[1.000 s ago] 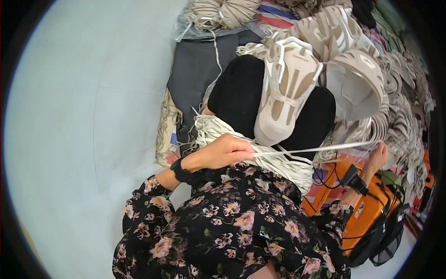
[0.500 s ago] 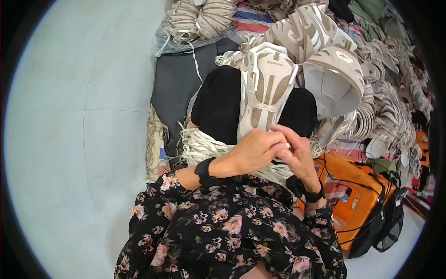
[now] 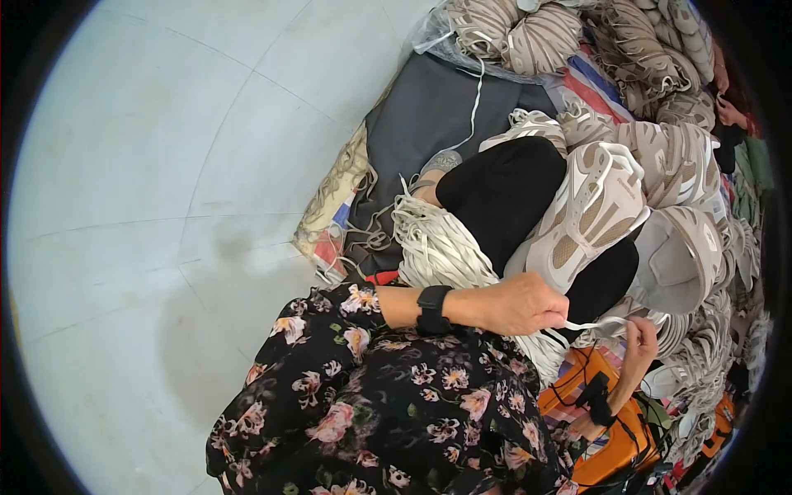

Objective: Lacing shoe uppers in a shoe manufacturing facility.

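Note:
A white shoelace (image 3: pixel 587 325) runs in a short span between my two hands. My left hand (image 3: pixel 528 304) is closed, pinching the lace's left part at the fingertips. My right hand (image 3: pixel 639 351) pinches it farther to the right, fingers closed. Just beyond my hands, a beige and white shoe upper (image 3: pixel 590 210) rests across my black-clad legs, its tongue end pointing away. A thick bundle of loose white shoelaces (image 3: pixel 441 239) lies over my lap, partly hidden beneath my left forearm.
Stacked shoe uppers (image 3: pixel 672 161) crowd the right side. Bundled uppers (image 3: pixel 540 37) sit on clear plastic at the back, by a dark grey cloth (image 3: pixel 421 103). An orange crate (image 3: pixel 615 454) with black cables stands near my right forearm. Another person's hand (image 3: pixel 728 113) shows far right.
My hands have moved apart from being together, and the lace now spans between them. The whole view has turned, so the lap and shoe upper appear farther right and tilted.

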A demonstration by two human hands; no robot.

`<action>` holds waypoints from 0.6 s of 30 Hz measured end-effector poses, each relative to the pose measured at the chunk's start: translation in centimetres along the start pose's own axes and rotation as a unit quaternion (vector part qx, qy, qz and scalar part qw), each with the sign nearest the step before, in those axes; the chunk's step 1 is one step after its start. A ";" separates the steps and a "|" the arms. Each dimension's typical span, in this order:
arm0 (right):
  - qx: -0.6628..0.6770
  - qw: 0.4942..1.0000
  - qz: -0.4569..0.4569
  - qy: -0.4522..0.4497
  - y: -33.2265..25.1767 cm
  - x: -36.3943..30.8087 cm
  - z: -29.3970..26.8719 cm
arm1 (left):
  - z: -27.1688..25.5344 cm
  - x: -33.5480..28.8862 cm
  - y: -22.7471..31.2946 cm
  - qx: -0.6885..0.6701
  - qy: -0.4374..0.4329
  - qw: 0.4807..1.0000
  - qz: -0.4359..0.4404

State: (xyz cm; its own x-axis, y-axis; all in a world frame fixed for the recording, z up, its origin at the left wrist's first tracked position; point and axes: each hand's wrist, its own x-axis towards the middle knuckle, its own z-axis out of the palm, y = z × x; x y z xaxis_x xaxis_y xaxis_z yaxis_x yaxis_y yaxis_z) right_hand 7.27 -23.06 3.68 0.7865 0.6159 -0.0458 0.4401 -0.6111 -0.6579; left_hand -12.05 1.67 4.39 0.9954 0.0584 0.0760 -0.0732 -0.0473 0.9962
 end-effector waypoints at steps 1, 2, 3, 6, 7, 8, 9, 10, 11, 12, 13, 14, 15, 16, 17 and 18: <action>-0.107 0.991 -0.086 -0.009 -1.4 -0.3 -0.1 | 0.4 0.3 -0.2 0.017 0.010 1.000 0.014; -0.109 0.991 -0.083 0.000 -3.1 -0.6 0.2 | 0.7 0.6 -0.4 0.016 0.006 1.000 0.019; -0.083 0.984 -0.152 0.037 -4.9 -0.8 0.6 | 1.0 0.9 -0.6 0.050 0.007 0.998 0.029; -0.001 0.970 -0.241 -0.027 -9.0 -1.0 3.3 | 1.6 1.7 -0.9 0.110 -0.002 0.993 0.040; 0.003 0.976 -0.197 -0.089 -9.8 -1.0 4.6 | 1.6 2.0 -1.1 0.139 -0.006 0.989 0.045; 0.034 0.982 -0.155 -0.107 -10.3 -0.9 6.1 | 1.6 2.1 -1.2 0.139 -0.006 0.990 0.037; 0.098 0.982 -0.108 -0.123 -10.7 -1.0 6.5 | 1.5 2.2 -1.3 0.170 0.018 0.985 0.038; 0.144 0.977 -0.044 -0.150 -10.8 -1.0 7.1 | 1.4 2.3 -1.3 0.206 0.035 0.977 0.029; 0.145 0.976 -0.046 -0.154 -10.7 -0.9 7.5 | 1.3 2.3 -1.4 0.209 0.032 0.977 0.019; 0.177 0.970 -0.026 -0.167 -10.5 -0.8 7.6 | 1.2 2.3 -1.5 0.200 0.045 0.978 0.030; 0.219 0.958 -0.011 -0.183 -10.3 -0.7 7.6 | 1.1 2.3 -1.5 0.153 0.063 0.986 0.027; 0.210 0.961 -0.006 -0.181 -10.1 -0.7 7.4 | 1.0 2.3 -1.5 0.098 0.080 0.992 0.029; 0.217 0.957 0.019 -0.192 -9.8 -0.6 7.3 | 0.7 2.3 -1.6 0.108 0.081 0.991 0.023; 0.229 0.953 0.052 -0.192 -9.5 -0.6 6.9 | 0.3 2.4 -1.7 0.159 0.077 0.984 0.018; 0.226 0.955 0.060 -0.184 -9.3 -0.6 6.8 | -0.1 2.7 -1.6 0.212 0.064 0.975 0.004; 0.225 0.957 0.061 -0.175 -9.0 -0.4 6.8 | -0.8 2.9 -1.6 0.231 0.042 0.972 0.021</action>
State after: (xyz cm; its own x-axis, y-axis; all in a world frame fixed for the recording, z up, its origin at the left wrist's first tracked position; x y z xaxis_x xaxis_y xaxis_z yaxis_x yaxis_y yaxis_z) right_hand 0.02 -14.45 4.47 0.5920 0.7302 -0.3411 0.0608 -0.4625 -0.8845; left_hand -9.11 2.69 3.05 0.9823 0.1261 0.1383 -0.0591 -0.4920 0.8686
